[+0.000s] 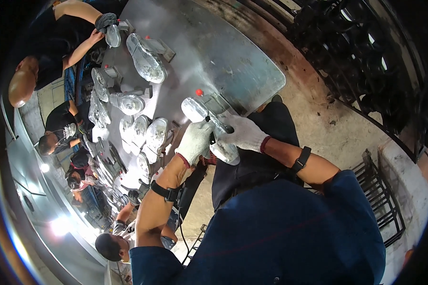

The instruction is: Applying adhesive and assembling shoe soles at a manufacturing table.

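In front of me a shiny silver shoe-shaped piece [193, 109] lies sole side up over the near edge of the metal table, its near end jutting past the edge. My left hand [196, 142], in a white knit glove, is closed on its left side. From the right, my white-gloved right hand [242, 134] is closed over the middle of the piece. A slim grey object with black parts [228, 128] shows between the hands; its kind is not clear, and the fingers partly cover it. Just beyond stands a metal holder [217, 102] with a red knob [199, 92].
Many similar silver shoe-shaped pieces [146, 59] stand along the grey metal table [252, 71]. Co-workers [28, 80] line its far left side; another person [110, 246] is at my left. Racks of dark items [347, 52] stand right, a black metal rack [378, 199] lower right.
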The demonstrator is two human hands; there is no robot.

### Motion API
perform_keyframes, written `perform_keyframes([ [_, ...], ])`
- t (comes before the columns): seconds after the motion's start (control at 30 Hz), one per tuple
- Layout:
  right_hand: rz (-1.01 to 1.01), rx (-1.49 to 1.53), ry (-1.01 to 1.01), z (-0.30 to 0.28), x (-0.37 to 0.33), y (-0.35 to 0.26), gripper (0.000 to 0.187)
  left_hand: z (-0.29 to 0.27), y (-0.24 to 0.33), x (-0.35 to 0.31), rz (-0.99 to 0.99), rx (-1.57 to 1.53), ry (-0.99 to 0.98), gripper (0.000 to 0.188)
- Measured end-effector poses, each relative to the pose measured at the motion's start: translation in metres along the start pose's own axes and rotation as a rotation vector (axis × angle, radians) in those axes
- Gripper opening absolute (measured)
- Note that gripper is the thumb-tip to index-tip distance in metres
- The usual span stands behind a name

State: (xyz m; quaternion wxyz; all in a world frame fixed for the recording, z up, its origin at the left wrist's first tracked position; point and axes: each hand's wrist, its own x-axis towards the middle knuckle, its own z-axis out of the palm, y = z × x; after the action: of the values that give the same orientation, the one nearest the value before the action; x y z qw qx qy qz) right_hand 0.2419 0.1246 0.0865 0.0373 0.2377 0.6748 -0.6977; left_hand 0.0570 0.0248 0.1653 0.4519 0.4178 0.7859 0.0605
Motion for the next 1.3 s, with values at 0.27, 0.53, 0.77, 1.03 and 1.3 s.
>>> perform_keyframes([
  [0.27, 0.026, -0.036, 0.013, -0.006, -0.002, -0.006, 0.062, -0.012, 0.022, 0.011, -0.372, -0.207, -0.054, 0.033],
  [0.53, -0.018, 0.023, 0.332, -0.008, -0.010, -0.018, 0.041, -0.024, 0.048, 0.021, -0.464, -0.281, -0.109, 0.037],
  [0.77, 0.070, 0.040, 0.329, -0.002, 0.008, -0.020, 0.034, -0.017, 0.023, 0.029, -0.266, 0.117, -0.132, 0.040],
  [1.03, -0.088, 0.281, 0.240, 0.003, 0.036, 0.006, 0.033, -0.044, 0.042, 0.037, 0.112, 0.765, -0.338, 0.036],
  [1.3, -0.059, 0.136, 0.239, -0.014, 0.040, -0.006, 0.030, -0.012, -0.004, 0.010, -0.158, -0.157, 0.051, 0.031],
])
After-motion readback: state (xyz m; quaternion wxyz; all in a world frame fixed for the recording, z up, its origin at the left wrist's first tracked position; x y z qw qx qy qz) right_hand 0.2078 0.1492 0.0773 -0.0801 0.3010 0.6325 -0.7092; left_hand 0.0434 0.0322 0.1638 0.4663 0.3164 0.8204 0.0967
